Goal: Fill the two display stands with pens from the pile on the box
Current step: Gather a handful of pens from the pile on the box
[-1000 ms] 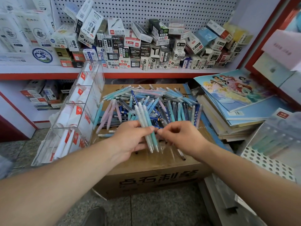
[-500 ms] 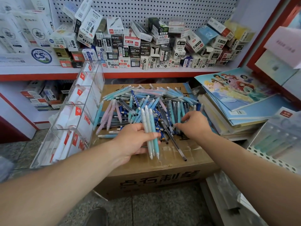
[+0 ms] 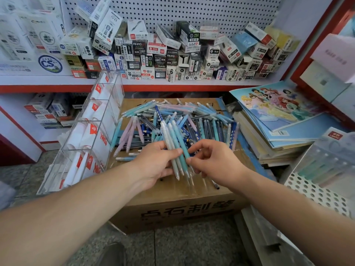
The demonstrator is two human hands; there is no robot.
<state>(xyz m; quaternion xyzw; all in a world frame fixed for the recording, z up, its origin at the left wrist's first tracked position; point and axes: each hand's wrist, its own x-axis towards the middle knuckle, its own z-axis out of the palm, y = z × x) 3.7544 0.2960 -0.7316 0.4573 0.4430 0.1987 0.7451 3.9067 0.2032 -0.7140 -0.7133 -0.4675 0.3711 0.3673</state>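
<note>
The left hand [image 3: 153, 164] gripped a bunch of pens [image 3: 172, 139] over the pile [image 3: 203, 121] on the box [image 3: 172, 212], fingers of the right hand [image 3: 213, 162] pinched one pen at its side, so gathering looked like the step, and next they likely needed sliding into the clear stand [image 3: 92, 135]

Left hand [image 3: 155, 166] grips a small bunch of pens [image 3: 167, 140], white + teal, tips pointing down toward the cam, just above the cardboard box [image 3: 178, 212]. Right hand [image 3: 213, 164] is right beside it, thumb & forefinger pinching the outer teal pen [image 3: 181, 143] of that bunch. Behind them the pile of pens [image 3: 203, 120] is spread across the box top. Clear display stand [image 3: 90, 135] leans at the box's left side w/ white inserts + red logos. Second stand [image 3: 317, 191] is far right, next to a stack of notebooks [image 3: 278, 116].
</note>
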